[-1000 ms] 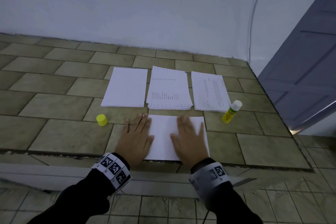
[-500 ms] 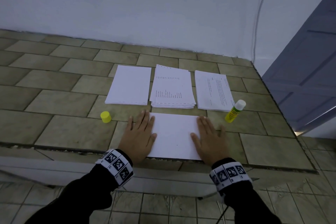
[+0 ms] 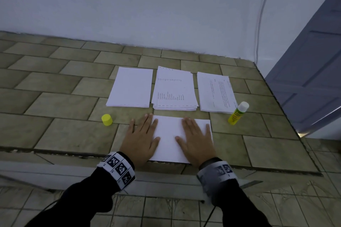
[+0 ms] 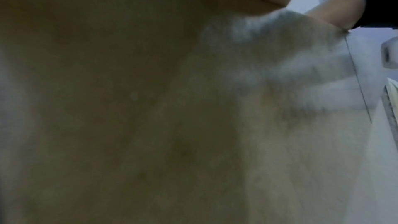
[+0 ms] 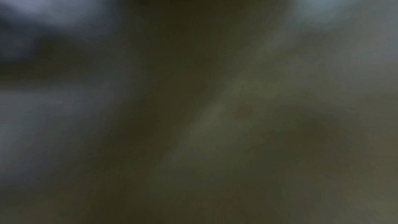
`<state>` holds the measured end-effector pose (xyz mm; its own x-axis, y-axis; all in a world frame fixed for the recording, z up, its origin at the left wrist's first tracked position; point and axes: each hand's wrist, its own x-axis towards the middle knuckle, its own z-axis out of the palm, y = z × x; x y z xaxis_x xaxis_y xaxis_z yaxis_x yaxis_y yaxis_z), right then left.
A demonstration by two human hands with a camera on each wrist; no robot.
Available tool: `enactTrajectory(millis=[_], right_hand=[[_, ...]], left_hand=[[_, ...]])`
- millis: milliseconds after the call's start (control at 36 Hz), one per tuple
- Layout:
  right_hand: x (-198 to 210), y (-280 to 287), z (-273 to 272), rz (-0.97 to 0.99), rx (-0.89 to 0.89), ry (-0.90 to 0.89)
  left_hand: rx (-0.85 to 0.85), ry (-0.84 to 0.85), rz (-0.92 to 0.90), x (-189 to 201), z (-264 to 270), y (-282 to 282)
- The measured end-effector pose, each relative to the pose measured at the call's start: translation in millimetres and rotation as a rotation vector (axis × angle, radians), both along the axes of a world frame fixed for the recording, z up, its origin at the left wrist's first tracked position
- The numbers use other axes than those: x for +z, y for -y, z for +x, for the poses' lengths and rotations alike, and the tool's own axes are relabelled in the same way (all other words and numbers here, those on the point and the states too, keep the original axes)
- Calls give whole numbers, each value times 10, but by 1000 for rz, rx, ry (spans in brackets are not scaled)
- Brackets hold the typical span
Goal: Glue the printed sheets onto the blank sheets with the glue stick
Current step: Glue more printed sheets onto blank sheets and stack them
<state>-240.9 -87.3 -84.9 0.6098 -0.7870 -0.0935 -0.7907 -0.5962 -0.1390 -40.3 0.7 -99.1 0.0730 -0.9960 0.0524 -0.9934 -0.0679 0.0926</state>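
Observation:
A white sheet (image 3: 169,138) lies on the tiled ledge nearest me in the head view. My left hand (image 3: 141,137) lies flat with straight fingers on its left edge. My right hand (image 3: 196,138) presses flat on its right half. Behind it sit three stacks: blank sheets (image 3: 131,87), printed sheets (image 3: 174,89) and more printed sheets (image 3: 215,93). The yellow glue stick (image 3: 238,113), uncapped with a white tip, stands at the right. Its yellow cap (image 3: 106,120) sits at the left. Both wrist views are dark and blurred.
The tiled ledge (image 3: 55,101) ends at a front edge just under my wrists, with a lower tiled floor (image 3: 166,212) below. A white wall (image 3: 147,5) with a cable (image 3: 260,14) rises behind. A grey-blue door (image 3: 313,70) stands at the right.
My right hand slid from the sheet's middle to its right edge, then back left onto the right half. My left hand has stayed on the left edge.

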Motion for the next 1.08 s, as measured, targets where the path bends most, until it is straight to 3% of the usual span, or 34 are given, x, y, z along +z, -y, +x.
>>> enactTrajectory(millis=[111, 333, 417, 528, 639, 833, 944, 1083], right_hand=[[60, 190, -394, 23, -139, -46], [302, 215, -538, 76, -145, -109], [453, 278, -488, 54, -84, -3], [604, 407, -397, 176, 28, 36], [634, 540, -338, 219, -4, -55], [623, 669, -281, 89, 6, -209], [632, 704, -247, 66, -1, -174], [774, 747, -278, 115, -45, 1]], left_hand=[[2, -15, 9, -11, 1, -10], [-2, -61, 41, -9, 0, -13], [-10, -52, 72, 34, 5, 4], [-5, -24, 156, 113, -35, 0], [3, -35, 187, 158, -60, -12], [-3, -37, 161, 117, -36, -13], [1, -22, 178, 126, -49, -16], [7, -60, 157, 155, -55, -20]])
